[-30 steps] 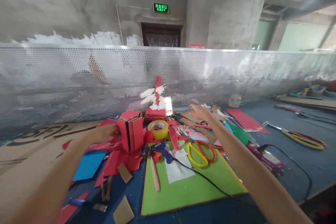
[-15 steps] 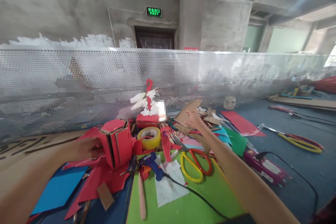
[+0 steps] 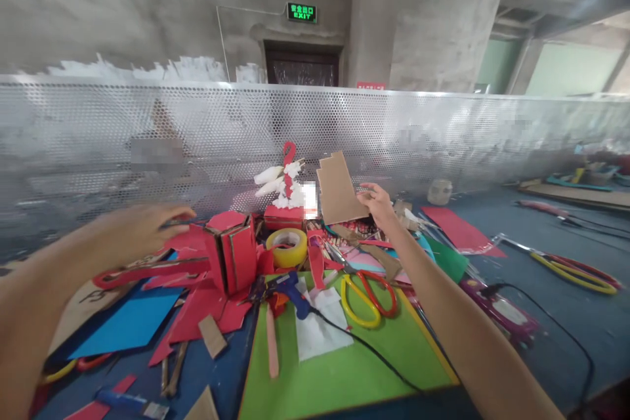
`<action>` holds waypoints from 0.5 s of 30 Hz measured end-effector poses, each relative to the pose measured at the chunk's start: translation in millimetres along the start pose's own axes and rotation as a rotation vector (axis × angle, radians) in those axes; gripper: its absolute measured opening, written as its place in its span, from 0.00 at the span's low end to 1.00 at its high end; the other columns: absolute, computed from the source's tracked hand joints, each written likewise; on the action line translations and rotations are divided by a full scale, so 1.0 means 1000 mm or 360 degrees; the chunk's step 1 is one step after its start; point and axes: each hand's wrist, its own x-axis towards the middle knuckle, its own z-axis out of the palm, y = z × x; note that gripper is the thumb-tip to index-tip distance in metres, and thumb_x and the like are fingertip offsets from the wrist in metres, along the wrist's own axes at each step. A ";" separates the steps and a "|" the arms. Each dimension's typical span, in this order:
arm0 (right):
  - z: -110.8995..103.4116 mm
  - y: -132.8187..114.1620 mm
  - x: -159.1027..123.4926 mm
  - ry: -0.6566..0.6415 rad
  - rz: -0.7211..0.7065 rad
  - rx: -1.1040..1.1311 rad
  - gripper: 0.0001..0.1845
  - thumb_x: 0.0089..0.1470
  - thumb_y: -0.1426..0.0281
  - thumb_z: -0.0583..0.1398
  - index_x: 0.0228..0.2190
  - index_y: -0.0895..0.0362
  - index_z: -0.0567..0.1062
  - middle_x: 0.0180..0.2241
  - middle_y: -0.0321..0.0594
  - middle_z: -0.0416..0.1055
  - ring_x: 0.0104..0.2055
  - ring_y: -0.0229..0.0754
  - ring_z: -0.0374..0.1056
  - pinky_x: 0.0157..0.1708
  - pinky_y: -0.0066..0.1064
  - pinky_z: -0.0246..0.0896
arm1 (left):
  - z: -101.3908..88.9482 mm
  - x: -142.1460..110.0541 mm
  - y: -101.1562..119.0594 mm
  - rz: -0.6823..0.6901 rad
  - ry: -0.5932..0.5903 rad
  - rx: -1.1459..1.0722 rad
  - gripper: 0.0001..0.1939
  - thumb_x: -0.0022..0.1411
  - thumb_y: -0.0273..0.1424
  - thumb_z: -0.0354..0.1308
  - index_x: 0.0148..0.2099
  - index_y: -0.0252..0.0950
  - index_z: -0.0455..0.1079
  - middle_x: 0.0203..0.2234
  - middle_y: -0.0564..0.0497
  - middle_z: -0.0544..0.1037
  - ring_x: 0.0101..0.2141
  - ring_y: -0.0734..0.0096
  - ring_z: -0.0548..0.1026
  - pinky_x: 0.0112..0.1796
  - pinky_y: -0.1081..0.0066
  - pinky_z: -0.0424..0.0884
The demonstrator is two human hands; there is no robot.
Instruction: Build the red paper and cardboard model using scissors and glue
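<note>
My right hand (image 3: 378, 205) pinches the right edge of a brown piece of cardboard (image 3: 339, 190), which stands tilted up above the scrap pile. Over red cardboard scraps at the left, my left hand (image 3: 155, 228) is raised with its fingers stretched out and nothing in them. Beside it stands a red cardboard box (image 3: 235, 259) with brown edges showing. A roll of yellow tape (image 3: 286, 247) lies to the right of the box. In front of the tape are a blue glue gun (image 3: 293, 292) and scissors (image 3: 367, 302) with yellow and red handles.
A green board (image 3: 344, 380) carries white paper (image 3: 322, 335) and a stick. Behind is a perforated metal panel (image 3: 236, 138), with a red and white model (image 3: 288, 190) before it. Blue card (image 3: 130, 321) lies left. A glass jar (image 3: 440, 191) and cutters (image 3: 573, 269) are at the right.
The brown cardboard has been lifted and turned more upright in my right hand. My left hand has moved away from the red box, up and left. The view has shifted slightly.
</note>
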 end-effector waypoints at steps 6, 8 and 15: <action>0.011 -0.029 -0.010 -0.0174 0.0156 0.0266 0.33 0.32 0.59 0.71 0.43 0.53 0.72 0.34 0.35 0.77 0.38 0.42 0.74 0.41 0.35 0.70 | -0.036 -0.041 0.066 0.0365 -0.0022 -0.0105 0.22 0.67 0.49 0.50 0.54 0.47 0.76 0.42 0.55 0.83 0.38 0.65 0.78 0.41 0.68 0.66; 0.017 -0.039 -0.015 -0.0247 0.0204 0.0288 0.32 0.33 0.60 0.72 0.42 0.53 0.73 0.32 0.34 0.76 0.37 0.42 0.74 0.38 0.34 0.70 | -0.030 -0.053 0.084 0.0414 -0.0103 -0.0238 0.21 0.67 0.48 0.50 0.51 0.45 0.77 0.42 0.52 0.84 0.39 0.62 0.79 0.41 0.67 0.68; 0.040 -0.074 -0.038 -0.0489 0.0316 0.0491 0.29 0.38 0.63 0.75 0.42 0.52 0.73 0.31 0.33 0.76 0.35 0.40 0.74 0.35 0.30 0.71 | 0.031 -0.077 0.055 0.0261 -0.0031 -0.0385 0.21 0.70 0.47 0.47 0.43 0.40 0.76 0.32 0.52 0.83 0.32 0.65 0.78 0.35 0.70 0.67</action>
